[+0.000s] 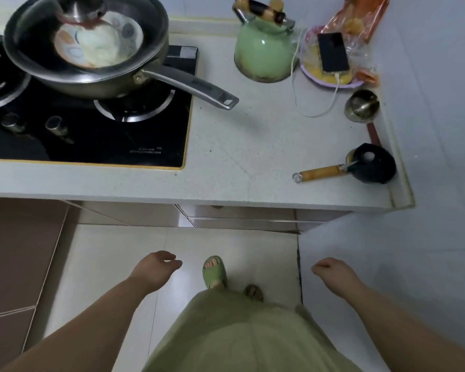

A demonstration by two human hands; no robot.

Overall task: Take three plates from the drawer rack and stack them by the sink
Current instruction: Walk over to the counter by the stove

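Observation:
My left hand [156, 267] hangs low over the white floor, fingers loosely curled and apart, holding nothing. My right hand [333, 271] hangs at the same height on the right, also loosely curled with nothing in it. Closed drawer fronts [242, 220] sit under the counter edge ahead of my hands. No drawer rack, loose plates or sink are in view. One patterned plate [98, 42] lies inside a steel pan [86, 49] on the stove at the upper left.
A black gas hob [91, 130] fills the counter's left. On the white counter [239, 157] stand a green kettle [263, 47], a phone [333, 52] on a charging cable, a steel ladle [361, 104] and a black wooden-handled utensil [371, 163]. A wall [427, 183] closes the right side.

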